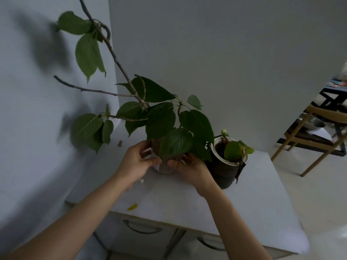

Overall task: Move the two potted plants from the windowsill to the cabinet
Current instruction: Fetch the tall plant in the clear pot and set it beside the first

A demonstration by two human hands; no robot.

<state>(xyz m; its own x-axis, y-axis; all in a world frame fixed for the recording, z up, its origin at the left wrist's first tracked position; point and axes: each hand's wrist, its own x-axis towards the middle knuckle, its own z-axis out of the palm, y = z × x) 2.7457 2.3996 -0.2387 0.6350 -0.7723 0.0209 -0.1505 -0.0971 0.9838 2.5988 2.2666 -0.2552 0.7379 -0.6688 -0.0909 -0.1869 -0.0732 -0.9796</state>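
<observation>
A tall plant with woody branches and big green leaves (160,121) grows from a clear pot (165,167) that rests on the white cabinet top (187,199). My left hand (138,162) wraps the pot's left side and my right hand (191,168) wraps its right side, thumbs nearly meeting in front. Just to the right, touching its leaves, stands a small plant (233,150) in a dark ribbed pot with a white rim (224,173), also on the cabinet.
The cabinet sits in a wall corner, with drawer handles (141,228) on its front. A yellow scrap (132,206) lies near its front edge. At the right, on the floor, stands a wooden chair (317,132) holding a metal bowl (310,121).
</observation>
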